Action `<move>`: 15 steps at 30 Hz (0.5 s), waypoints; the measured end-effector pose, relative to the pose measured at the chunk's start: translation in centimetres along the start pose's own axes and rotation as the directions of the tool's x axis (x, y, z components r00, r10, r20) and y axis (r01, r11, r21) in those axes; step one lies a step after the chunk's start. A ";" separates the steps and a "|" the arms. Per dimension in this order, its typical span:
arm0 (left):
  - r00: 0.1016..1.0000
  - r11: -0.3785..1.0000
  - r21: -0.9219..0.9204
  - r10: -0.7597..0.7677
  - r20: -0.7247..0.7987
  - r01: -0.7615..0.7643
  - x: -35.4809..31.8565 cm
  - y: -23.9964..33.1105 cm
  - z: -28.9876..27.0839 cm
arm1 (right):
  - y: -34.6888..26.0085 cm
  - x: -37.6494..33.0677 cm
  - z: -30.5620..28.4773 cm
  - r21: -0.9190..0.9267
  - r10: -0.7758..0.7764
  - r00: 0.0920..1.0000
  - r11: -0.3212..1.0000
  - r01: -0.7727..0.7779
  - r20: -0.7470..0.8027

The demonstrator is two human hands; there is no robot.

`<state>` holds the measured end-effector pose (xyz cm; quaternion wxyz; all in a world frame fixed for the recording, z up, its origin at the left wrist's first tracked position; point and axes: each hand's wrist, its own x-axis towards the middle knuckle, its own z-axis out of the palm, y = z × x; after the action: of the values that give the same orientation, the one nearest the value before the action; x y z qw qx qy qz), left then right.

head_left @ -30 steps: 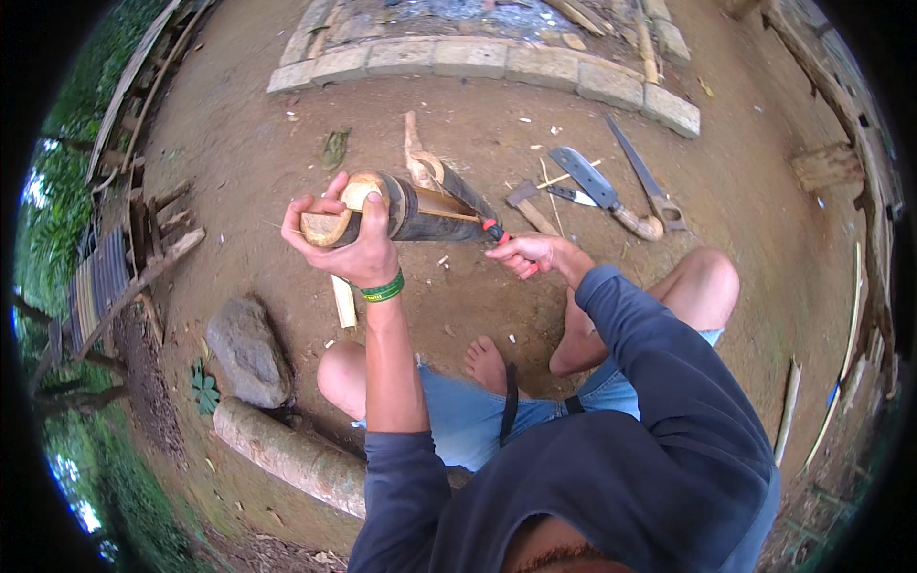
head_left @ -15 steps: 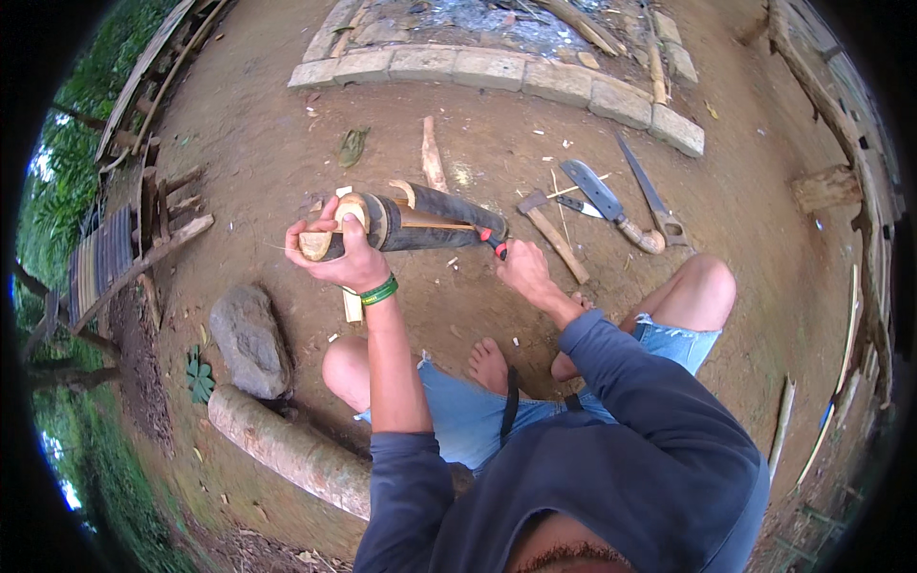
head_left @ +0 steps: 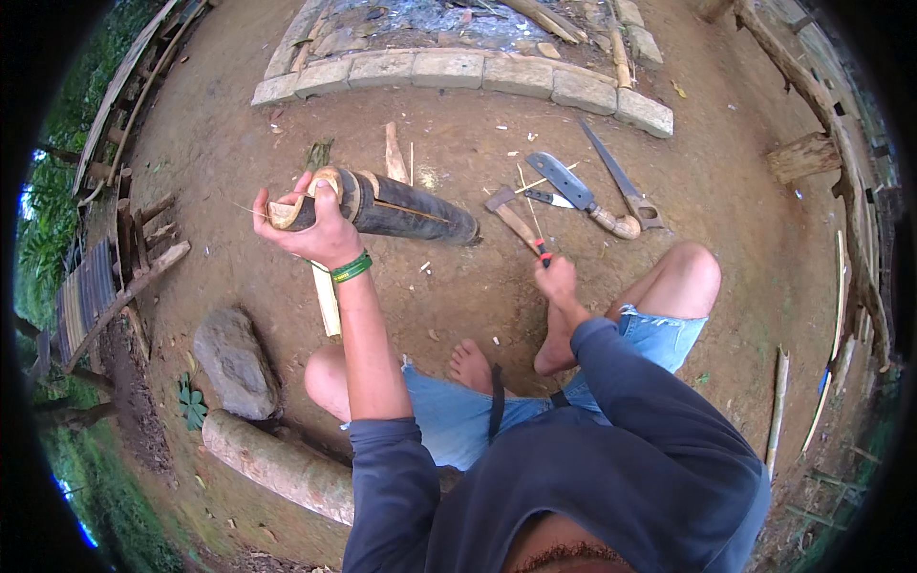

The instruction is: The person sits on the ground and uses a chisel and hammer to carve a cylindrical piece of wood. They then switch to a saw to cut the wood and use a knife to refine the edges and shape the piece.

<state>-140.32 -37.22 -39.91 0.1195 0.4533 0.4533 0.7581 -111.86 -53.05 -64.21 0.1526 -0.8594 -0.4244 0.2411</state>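
Observation:
My left hand (head_left: 330, 231) wraps round the near-left end of a thick, dark bamboo section (head_left: 415, 220), thumb on its pale cut end. The bamboo lies tilted across the ground, with a long narrow split showing along its side. To the right, my right hand (head_left: 557, 279) is closed on a tool with a red-and-black handle (head_left: 544, 254), apart from the bamboo; its working end cannot be made out. Just beyond that hand lies a hatchet or hammer with a wooden handle (head_left: 516, 227). A pale split strip (head_left: 326, 301) lies below my left wrist.
A cleaver (head_left: 564, 181), a small knife (head_left: 547, 199) and a handsaw (head_left: 621, 177) lie on the ground at right. Ahead runs a stone-edged hearth (head_left: 449, 70). A grey rock (head_left: 237, 363) and a log (head_left: 277, 465) lie at lower left.
The tool in my right hand has come away from the bamboo, toward the right. The raised bamboo piece now sits closed down, leaving a narrow split. My left hand keeps its hold.

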 end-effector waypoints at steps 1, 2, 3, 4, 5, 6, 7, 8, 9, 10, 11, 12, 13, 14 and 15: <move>1.000 1.000 -0.023 -0.012 0.006 0.013 0.0 -0.1 0.2 | 1.6 1.8 0.6 -0.027 0.041 0.998 0.999 -0.042 -0.045; 1.000 0.999 -0.041 -0.021 0.008 0.021 0.0 -0.2 0.3 | 2.8 4.0 0.4 -0.031 0.098 0.995 0.995 -0.098 0.002; 1.000 0.998 -0.059 -0.028 0.008 0.029 0.0 -0.1 0.4 | 3.4 5.6 0.1 -0.039 0.152 0.987 0.988 -0.150 0.050; 0.999 0.995 -0.091 -0.045 0.010 0.046 -0.1 -0.1 0.4 | 3.0 6.2 0.0 -0.135 0.135 0.988 0.980 -0.143 -0.069; 0.998 0.990 -0.125 -0.063 0.012 0.064 -0.3 0.1 0.4 | 2.6 6.7 0.0 -0.228 0.104 0.977 0.963 -0.146 -0.186; 0.997 0.984 -0.160 -0.077 0.017 0.079 -0.3 0.2 0.4 | 0.8 7.3 -0.3 -0.145 -0.035 0.974 0.989 0.003 -0.223; 0.997 0.988 -0.143 -0.048 0.064 0.057 -0.4 -0.1 0.1 | -1.9 7.7 -0.9 -0.066 -0.170 0.948 0.985 0.158 -0.270; 0.996 0.990 -0.134 -0.030 0.083 0.041 -0.5 -0.3 -0.1 | -5.6 7.7 -2.6 0.143 -0.368 0.915 0.909 0.391 -0.165; 0.995 0.992 -0.121 -0.008 0.101 0.020 -0.5 -0.4 -0.4 | -10.0 6.7 -4.7 0.369 -0.566 0.818 0.743 0.559 -0.102; 0.992 0.993 -0.118 0.011 0.124 0.004 -0.6 -0.2 -0.3 | -14.1 5.1 -7.1 0.451 -0.700 0.701 0.586 0.673 -0.136; 0.989 0.985 -0.166 -0.020 0.145 0.045 -0.9 0.3 0.4 | -17.7 3.5 -9.4 0.518 -0.802 0.567 0.410 0.751 -0.187; 0.983 0.983 -0.176 -0.023 0.182 0.056 -1.1 0.6 0.7 | -20.7 2.0 -11.3 0.532 -0.854 0.480 0.318 0.785 -0.198; 0.976 0.980 -0.188 -0.023 0.217 0.065 -1.2 1.0 0.8 | -22.8 1.0 -12.4 0.541 -0.898 0.386 0.222 0.811 -0.211; 0.968 0.976 -0.204 -0.021 0.251 0.074 -1.0 1.3 1.1 | -23.7 0.8 -12.6 0.562 -0.916 0.362 0.209 0.800 -0.173; 0.960 0.967 -0.236 -0.031 0.280 0.100 -0.8 1.6 1.3 | -24.6 0.9 -13.0 0.581 -0.934 0.331 0.195 0.790 -0.137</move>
<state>-138.49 -37.81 -38.90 0.2618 0.5200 0.3491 0.7343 -120.50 -38.48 -42.07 0.4482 -0.3419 -0.7584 0.3271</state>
